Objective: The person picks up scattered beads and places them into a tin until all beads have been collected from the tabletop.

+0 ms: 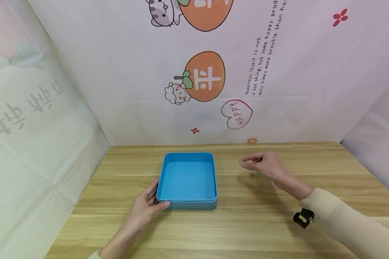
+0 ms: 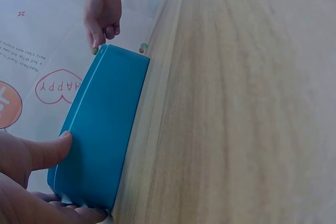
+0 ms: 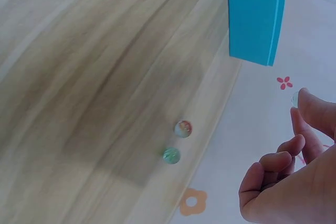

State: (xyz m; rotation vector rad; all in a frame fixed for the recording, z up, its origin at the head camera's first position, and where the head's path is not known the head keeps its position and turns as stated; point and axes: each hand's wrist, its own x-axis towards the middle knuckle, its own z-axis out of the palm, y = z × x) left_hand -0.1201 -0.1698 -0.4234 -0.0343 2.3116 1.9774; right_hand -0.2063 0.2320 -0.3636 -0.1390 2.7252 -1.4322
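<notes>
A blue square tray-like box (image 1: 188,180) with low walls sits on the wooden table, its inside bare. My left hand (image 1: 144,209) grips its near left corner, thumb on the front wall and fingers along the left side. To the right of the box, my right hand (image 1: 268,166) is raised above the table and pinches a small clear marble (image 3: 295,99) between thumb and forefinger. Two more marbles lie on the wood beneath that hand: a green one (image 3: 171,156) and a reddish-brown and clear one (image 3: 183,128), close together.
The wooden table (image 1: 123,230) ends at a printed cloth backdrop (image 1: 133,118) behind the box. Another cloth (image 1: 29,172) hangs along the left side. A small black device (image 1: 303,218) is strapped at the right sleeve.
</notes>
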